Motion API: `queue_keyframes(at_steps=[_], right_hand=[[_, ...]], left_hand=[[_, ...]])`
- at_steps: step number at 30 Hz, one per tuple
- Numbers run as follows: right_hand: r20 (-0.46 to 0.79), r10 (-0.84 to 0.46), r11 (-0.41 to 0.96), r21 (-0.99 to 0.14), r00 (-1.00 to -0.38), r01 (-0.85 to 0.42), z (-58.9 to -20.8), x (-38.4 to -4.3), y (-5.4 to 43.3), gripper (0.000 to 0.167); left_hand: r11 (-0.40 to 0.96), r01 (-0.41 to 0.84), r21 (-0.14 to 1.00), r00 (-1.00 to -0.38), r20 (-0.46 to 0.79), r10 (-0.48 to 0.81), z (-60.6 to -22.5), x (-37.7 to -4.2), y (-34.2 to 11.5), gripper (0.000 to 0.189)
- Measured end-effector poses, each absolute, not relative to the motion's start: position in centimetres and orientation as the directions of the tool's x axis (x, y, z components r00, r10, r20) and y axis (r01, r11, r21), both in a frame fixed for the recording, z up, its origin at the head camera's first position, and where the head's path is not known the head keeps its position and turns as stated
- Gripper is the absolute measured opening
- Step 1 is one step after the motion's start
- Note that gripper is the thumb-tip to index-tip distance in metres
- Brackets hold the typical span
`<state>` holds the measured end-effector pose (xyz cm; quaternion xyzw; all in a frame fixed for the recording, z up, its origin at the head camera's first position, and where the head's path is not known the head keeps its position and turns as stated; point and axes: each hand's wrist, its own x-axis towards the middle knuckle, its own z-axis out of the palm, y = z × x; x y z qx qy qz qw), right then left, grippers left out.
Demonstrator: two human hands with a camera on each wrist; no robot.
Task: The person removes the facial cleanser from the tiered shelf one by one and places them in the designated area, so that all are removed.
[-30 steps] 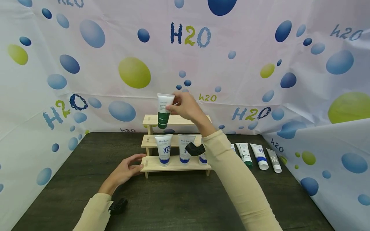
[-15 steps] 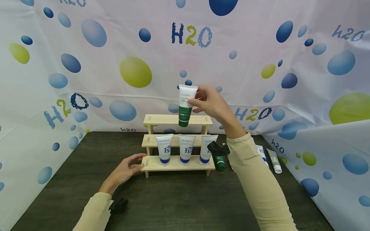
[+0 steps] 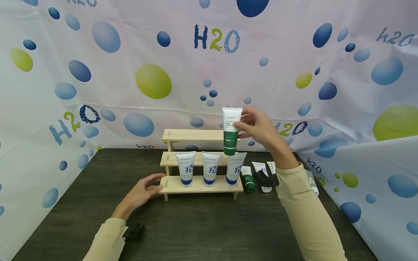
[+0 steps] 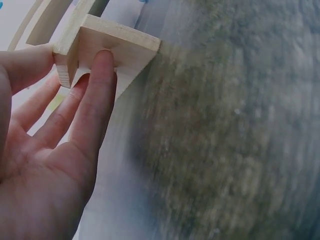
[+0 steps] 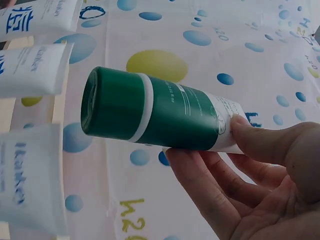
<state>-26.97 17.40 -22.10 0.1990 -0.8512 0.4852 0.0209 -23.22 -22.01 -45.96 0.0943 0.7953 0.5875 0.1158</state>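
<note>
A three-step wooden display stand (image 3: 201, 135) stands on the dark table. Its left end is held by my left hand (image 3: 142, 194); in the left wrist view thumb and fingers (image 4: 97, 105) lie on either side of the board's end. Upright above the middle step, near the right end, is a white and green squeeze tube (image 3: 230, 136), cap down. My right hand (image 3: 258, 127) pinches its upper white part from the right, and the right wrist view shows the green cap (image 5: 117, 102) free of the fingers. Three white and blue tubes (image 3: 185, 170) stand capped-end down on the lowest step.
Right of the stand, several tubes lie on the table, among them a green-capped tube (image 3: 248, 179), a white and blue tube (image 3: 260, 167) and a grey tube (image 3: 312, 182) partly behind the right sleeve. A printed curtain (image 3: 209, 72) hangs behind and at both sides.
My right hand has carried the white and green tube rightward along the top of the stand, rising, then lowering. My left hand has stayed at the stand's left end.
</note>
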Motion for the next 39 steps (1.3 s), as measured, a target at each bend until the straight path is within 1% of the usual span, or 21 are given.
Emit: queue_keyframes(at_steps=[5,10,14,19,27,33,39], right_hand=[[0.204,-0.292,0.461,-0.826,-0.935,-0.324,-23.3,-26.5,19.7,0.037],[0.209,-0.278,0.458,-0.829,-0.937,-0.321,-24.6,-26.2,22.0,0.033],[0.196,-0.263,0.486,-0.819,-0.945,-0.305,-25.5,-25.7,23.6,0.033],[0.163,-0.246,0.544,-0.793,-0.955,-0.275,-26.7,-25.4,25.4,0.042],[0.120,-0.234,0.581,-0.778,-0.965,-0.238,-28.6,-24.9,28.6,0.042],[0.089,-0.211,0.618,-0.759,-0.973,-0.203,-29.9,-24.5,30.5,0.037],[0.066,-0.202,0.640,-0.746,-0.977,-0.183,-31.2,-24.1,32.4,0.041]], left_hand=[[0.302,0.062,0.951,-0.954,-0.032,0.298,-46.1,-23.2,-22.1,0.060],[0.307,0.082,0.948,-0.954,-0.014,0.298,-46.2,-23.3,-22.2,0.060],[0.298,0.072,0.952,-0.955,-0.021,0.297,-46.0,-23.4,-22.3,0.060],[0.302,0.067,0.951,-0.954,-0.027,0.299,-46.1,-23.5,-22.2,0.061],[0.291,0.056,0.955,-0.952,-0.037,0.305,-45.9,-23.5,-22.2,0.062],[0.288,0.040,0.957,-0.954,-0.049,0.294,-45.9,-23.4,-22.2,0.061],[0.280,0.040,0.959,-0.955,-0.046,0.294,-46.0,-23.3,-22.2,0.061]])
